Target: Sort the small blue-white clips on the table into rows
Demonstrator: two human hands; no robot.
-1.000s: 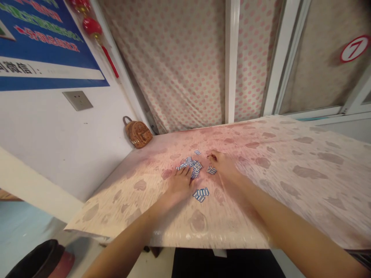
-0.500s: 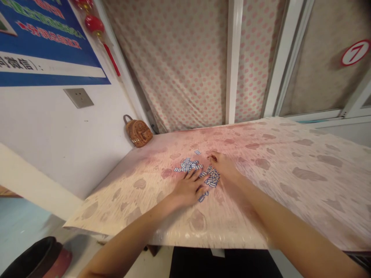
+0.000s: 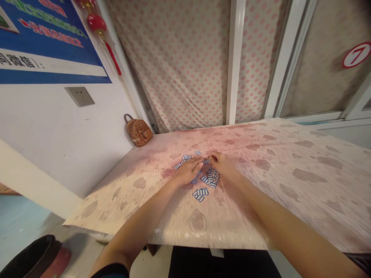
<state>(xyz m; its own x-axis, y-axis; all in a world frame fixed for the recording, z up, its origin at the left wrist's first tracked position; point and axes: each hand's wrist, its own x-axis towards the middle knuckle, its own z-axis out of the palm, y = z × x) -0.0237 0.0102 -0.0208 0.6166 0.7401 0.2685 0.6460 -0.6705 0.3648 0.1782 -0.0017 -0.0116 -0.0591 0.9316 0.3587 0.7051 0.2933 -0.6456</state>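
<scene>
Small flat pieces with blue and white stripes lie on the patterned table cover. My left hand (image 3: 189,170) is over the left part of them, thumb and fingers drawn together at a striped piece (image 3: 205,161). Right beside it, my right hand (image 3: 224,165) has curled fingers with a small dark reddish thing (image 3: 213,157) at their tips, too small to name. A dense heap of pieces (image 3: 213,177) is below the right hand. A small group of pieces (image 3: 199,194) lies nearer me. More pieces (image 3: 185,157) lie beyond my left hand, which partly covers them.
A brown mini backpack (image 3: 139,132) stands at the table's back left, against the wall. The table cover (image 3: 278,185) stretches far to the right. A curtain (image 3: 188,69) hangs behind. On the floor at lower left is a dark-rimmed bin (image 3: 55,256).
My left hand has moved up and away from me, from flat with spread fingers to drawn together near my right hand. Pieces it covered now show nearer me. The right hand has barely moved.
</scene>
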